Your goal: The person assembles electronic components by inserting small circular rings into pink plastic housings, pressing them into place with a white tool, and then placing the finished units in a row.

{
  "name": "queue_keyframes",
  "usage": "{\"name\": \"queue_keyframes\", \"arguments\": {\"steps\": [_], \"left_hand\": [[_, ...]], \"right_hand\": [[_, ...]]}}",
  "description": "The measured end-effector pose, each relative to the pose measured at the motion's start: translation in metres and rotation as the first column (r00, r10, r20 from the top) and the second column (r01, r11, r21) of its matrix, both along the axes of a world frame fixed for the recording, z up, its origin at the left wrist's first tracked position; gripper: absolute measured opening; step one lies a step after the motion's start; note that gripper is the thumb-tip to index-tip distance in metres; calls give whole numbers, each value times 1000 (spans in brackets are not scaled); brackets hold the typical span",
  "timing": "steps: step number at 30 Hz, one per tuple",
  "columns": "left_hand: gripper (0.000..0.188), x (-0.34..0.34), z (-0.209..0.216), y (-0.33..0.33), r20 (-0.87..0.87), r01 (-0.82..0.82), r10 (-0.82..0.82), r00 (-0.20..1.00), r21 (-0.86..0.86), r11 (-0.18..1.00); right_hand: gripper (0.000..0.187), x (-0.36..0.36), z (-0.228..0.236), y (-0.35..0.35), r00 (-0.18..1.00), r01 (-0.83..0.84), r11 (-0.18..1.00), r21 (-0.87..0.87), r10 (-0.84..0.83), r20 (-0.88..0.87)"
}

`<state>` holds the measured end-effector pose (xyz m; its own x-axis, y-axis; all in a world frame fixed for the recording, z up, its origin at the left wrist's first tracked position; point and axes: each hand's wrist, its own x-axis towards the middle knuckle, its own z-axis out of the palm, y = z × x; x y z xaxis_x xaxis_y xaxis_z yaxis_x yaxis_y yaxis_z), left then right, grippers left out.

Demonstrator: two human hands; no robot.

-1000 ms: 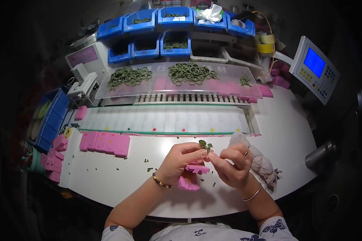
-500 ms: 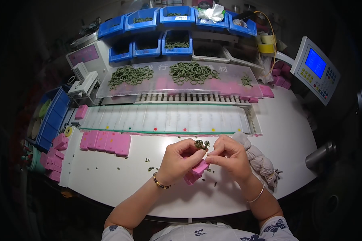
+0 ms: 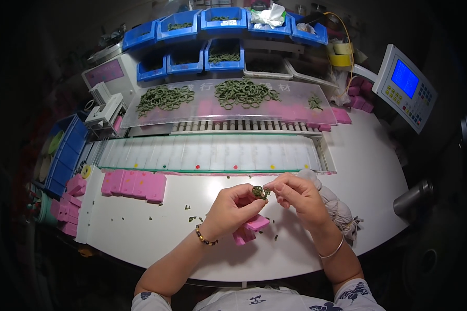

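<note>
My left hand (image 3: 232, 209) holds a pink block (image 3: 250, 229) low in its fingers, just above the white table (image 3: 155, 228). Its fingertips also touch a small green ring (image 3: 259, 192). My right hand (image 3: 296, 196) pinches the same green ring from the right, so both hands meet at it in front of me. Small green scraps (image 3: 192, 218) lie on the table near my left wrist.
A row of pink blocks (image 3: 134, 184) lies to the left, more pink blocks (image 3: 67, 207) at the left edge. Green rings (image 3: 244, 92) lie heaped on a clear sloped tray above a white conveyor (image 3: 207, 153). Blue bins (image 3: 223, 20) stand behind, a control panel (image 3: 406, 85) right, a cloth bag (image 3: 337, 210) by my right hand.
My right hand moved left to meet my left hand at the green ring. The pink block went from lying under my hands to hanging in my left hand.
</note>
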<state>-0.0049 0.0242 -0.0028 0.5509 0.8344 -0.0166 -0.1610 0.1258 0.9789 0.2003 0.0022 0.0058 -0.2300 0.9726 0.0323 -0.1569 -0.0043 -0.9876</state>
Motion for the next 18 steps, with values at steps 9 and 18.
{"name": "queue_keyframes", "arguments": {"steps": [9, 18], "left_hand": [[13, 1, -4, 0, -44, 26, -25, 999, 24, 999], [13, -2, -5, 2, 93, 99, -92, 991, -77, 992]], "right_hand": [[14, -4, -1, -2, 1000, -4, 1000, -2, 4, -14], [22, -6, -1, 0, 989, 84, 989, -118, -98, -114]]}}
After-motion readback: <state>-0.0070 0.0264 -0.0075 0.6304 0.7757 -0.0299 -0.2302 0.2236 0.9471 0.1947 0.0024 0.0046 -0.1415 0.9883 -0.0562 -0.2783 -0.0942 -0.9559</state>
